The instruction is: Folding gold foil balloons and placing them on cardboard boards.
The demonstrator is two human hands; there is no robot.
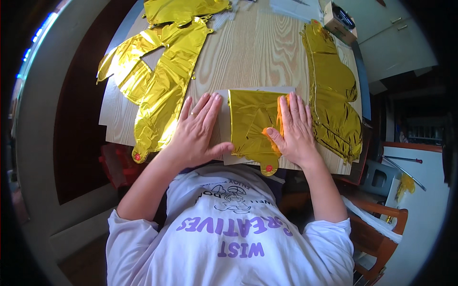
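Observation:
A gold foil balloon point(250, 114), folded into a rough square, lies in front of me on a pale card point(223, 114). Its rounded tab with a red dot sticks out toward me. My right hand point(296, 128) presses flat on the right side of the foil, fingers stretched out. Under its fingers and thumb shows an orange cloth point(272, 133), mostly covered by the hand. My left hand point(196, 131) rests flat at the foil's left, fingers pointing away, its thumb at the foil's lower left corner. It holds nothing.
Flat unfolded gold foil balloons point(167, 71) spread over the table's left; another gold stack point(334, 86) lies at the right with a pale string on it. A small box point(339, 23) stands at the far right. A wooden chair point(381, 229) is at my lower right.

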